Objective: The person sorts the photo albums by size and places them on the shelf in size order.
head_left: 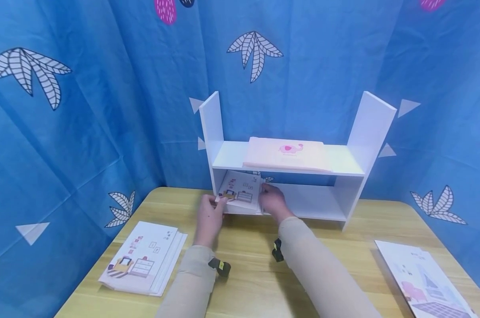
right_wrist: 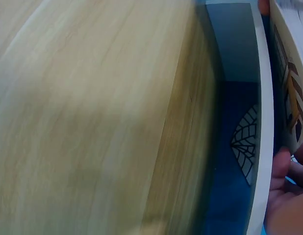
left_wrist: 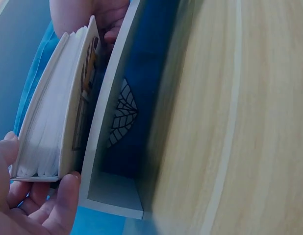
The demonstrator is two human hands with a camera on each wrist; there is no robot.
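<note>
A thick white book (head_left: 241,187), its cover printed with a yellow armchair and a dresser, tilts up at the left end of the lower shelf (head_left: 309,201). My left hand (head_left: 210,218) grips its near left corner; in the left wrist view the thumb and fingers (left_wrist: 68,203) wrap the end of the book (left_wrist: 56,103), whose page edges face the camera. Against the book's right edge, my right hand (head_left: 273,202) holds it with curled fingers. In the right wrist view that hand (right_wrist: 289,200) is partly cut off at the frame edge.
A white two-tier rack (head_left: 373,132) stands at the table's back, a pink elephant book (head_left: 287,153) lying on its upper shelf. Stacked books (head_left: 140,258) lie on the table (head_left: 248,269) at left, and more books (head_left: 427,280) at right. Behind hangs a blue curtain (head_left: 315,79).
</note>
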